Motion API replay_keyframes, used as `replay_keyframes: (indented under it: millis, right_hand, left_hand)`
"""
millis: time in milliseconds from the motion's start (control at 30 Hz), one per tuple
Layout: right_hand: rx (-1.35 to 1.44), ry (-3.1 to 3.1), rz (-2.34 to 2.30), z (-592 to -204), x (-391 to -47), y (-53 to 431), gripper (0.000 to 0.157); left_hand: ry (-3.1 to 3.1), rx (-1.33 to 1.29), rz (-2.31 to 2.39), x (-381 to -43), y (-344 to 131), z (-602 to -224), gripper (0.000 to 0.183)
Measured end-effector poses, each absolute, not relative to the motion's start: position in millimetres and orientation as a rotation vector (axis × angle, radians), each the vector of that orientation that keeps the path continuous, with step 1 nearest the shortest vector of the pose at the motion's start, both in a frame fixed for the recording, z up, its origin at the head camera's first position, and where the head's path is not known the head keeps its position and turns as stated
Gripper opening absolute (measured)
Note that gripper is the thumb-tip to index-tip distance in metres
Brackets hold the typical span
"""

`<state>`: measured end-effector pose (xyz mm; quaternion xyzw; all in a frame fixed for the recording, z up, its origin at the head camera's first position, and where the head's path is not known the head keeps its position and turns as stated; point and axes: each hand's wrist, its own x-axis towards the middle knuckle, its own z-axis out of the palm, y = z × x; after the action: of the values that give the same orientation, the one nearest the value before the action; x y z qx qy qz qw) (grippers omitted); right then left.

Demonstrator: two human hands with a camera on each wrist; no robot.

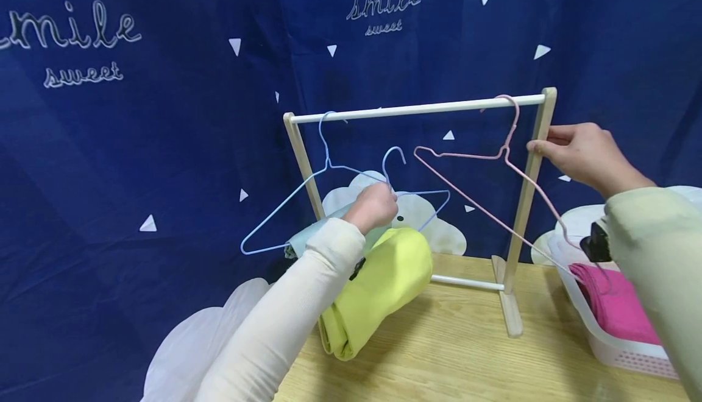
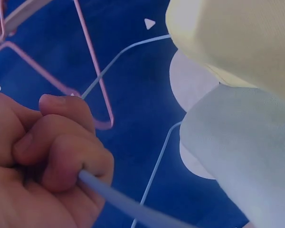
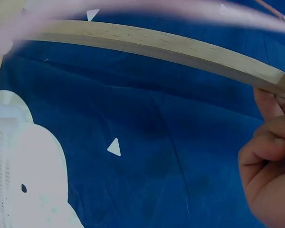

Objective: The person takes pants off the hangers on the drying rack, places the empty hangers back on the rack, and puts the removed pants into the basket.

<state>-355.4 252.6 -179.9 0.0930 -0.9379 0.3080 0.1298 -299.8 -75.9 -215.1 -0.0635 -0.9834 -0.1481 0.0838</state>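
Note:
My left hand (image 1: pixel 375 206) grips a blue wire hanger (image 1: pixel 421 192) by the part below its hook. Over this hanger lies a folded yellow cloth (image 1: pixel 386 277). In the left wrist view the curled fingers wrap the blue wire. Behind the hand, a second blue hanger (image 1: pixel 285 208) hooks over the rail (image 1: pixel 417 110), carrying a pale blue-green cloth (image 1: pixel 300 239). At the right, my right hand (image 1: pixel 589 153) pinches the wooden post (image 1: pixel 525 207) of the rack between thumb and fingers. A pink hanger (image 1: pixel 471 156) hooks over the rail next to that post.
A white plastic basket (image 1: pixel 600 344) holding a magenta cloth (image 1: pixel 620 304) stands at the right on the wooden table (image 1: pixel 439 353). The rack's lower bar (image 1: pixel 466 282) runs near the tabletop. Behind everything hangs a dark blue curtain (image 1: pixel 164 146) with clouds and triangles.

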Motion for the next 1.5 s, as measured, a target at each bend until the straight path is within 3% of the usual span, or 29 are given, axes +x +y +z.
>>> replay_keyframes:
  millis: [133,367,700,1267,1500]
  right_hand:
    - [0.253,-2.743,0.913,-181.2,-354.9,254.4,0.085]
    - [0.264,-2.735,0.91,-181.7,-357.8,255.3,0.086]
    - [0.269,-2.708,0.878,-177.7,-356.6,250.8,0.079]
    - [0.26,-2.708,0.868,-168.6,-356.8,250.4,0.081]
    - [0.291,-2.712,0.846,-177.3,-358.0,251.1,0.083]
  left_hand:
    - [-2.951,-0.216,-0.434,-298.1,-70.7,-220.7,0.041]
    - [-2.931,-0.245,-0.338,-290.4,-66.8,-226.3,0.016]
    - [-2.789,-0.39,-0.488,-284.4,-66.1,-232.4,0.04]
    - [-3.048,-0.529,-0.19,-281.1,-43.2,-219.6,0.037]
    - [-3.107,-0.482,-0.12,-277.1,-36.6,-215.7,0.025]
